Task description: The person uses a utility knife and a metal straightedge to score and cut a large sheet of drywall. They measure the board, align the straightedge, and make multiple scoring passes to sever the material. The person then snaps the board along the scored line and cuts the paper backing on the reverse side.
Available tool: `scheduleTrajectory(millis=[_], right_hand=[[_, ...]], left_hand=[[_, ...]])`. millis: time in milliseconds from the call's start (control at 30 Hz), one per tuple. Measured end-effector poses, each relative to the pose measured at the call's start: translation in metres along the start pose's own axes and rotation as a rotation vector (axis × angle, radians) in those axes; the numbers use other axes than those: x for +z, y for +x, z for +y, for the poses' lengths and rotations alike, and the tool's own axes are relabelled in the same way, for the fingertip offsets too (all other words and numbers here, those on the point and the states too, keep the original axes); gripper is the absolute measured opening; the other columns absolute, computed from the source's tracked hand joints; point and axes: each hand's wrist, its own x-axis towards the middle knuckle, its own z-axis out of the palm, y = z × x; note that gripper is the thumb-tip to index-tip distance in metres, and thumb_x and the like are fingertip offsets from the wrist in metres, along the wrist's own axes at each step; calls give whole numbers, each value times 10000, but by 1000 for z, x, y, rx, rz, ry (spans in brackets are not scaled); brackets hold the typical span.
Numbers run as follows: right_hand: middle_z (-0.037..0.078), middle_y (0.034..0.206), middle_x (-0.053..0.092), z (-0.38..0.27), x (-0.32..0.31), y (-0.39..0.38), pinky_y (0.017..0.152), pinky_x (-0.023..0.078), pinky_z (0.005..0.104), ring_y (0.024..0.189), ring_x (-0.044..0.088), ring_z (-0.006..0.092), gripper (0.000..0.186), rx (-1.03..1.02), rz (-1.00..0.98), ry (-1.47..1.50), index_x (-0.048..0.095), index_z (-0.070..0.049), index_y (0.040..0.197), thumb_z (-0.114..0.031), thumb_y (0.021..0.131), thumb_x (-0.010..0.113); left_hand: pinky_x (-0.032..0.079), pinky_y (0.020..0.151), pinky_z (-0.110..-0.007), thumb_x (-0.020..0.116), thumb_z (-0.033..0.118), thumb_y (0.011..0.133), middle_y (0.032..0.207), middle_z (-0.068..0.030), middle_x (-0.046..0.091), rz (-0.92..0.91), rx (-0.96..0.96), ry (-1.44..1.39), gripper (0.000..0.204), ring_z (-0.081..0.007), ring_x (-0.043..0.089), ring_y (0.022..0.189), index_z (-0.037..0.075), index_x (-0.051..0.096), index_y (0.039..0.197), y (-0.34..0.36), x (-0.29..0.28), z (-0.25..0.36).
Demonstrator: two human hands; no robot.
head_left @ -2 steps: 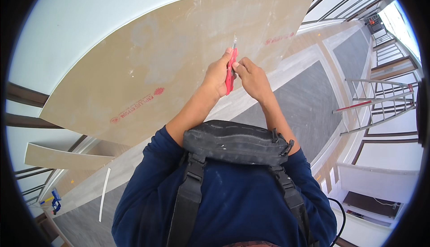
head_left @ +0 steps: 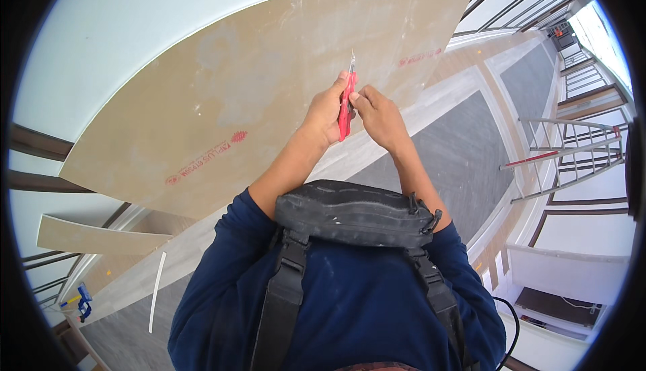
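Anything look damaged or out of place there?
Pale blotches mar the tan board, perhaps scuffs or dust. A thin white strip lies loose on the floor at lower left, so looks stray.

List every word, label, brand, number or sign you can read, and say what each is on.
Large board, lower left: red lettering with emblems; I won't copy its wording.
Same board, upper right: a smaller red print, too small and blurred to read.
Knife in the left hand: nothing readable.
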Motion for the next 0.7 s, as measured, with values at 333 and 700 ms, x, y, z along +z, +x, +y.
scheduleTrajectory(millis=[333, 700], right_hand=[[189, 829, 664, 9, 3, 7, 728, 475, 426, 799, 639, 342, 378, -125, -44, -161, 599, -2, 960, -343, 1037, 454], [149, 860, 663, 18, 10, 14, 720, 482, 391, 813, 636, 278, 394, 22, -101, -91, 605, -7, 1016, -370, 1030, 451]], left_hand=[[455, 731, -342, 547, 448, 1020, 940, -22, 618, -26, -26, -14, 383, -155, 558, 842, 102, 670, 1130, 9, -6, -1], [469, 758, -285, 470, 471, 1049, 968, -4, 627, -8, 120, 141, 489, -122, 563, 858, 64, 654, 1247, -1, -12, -3]])
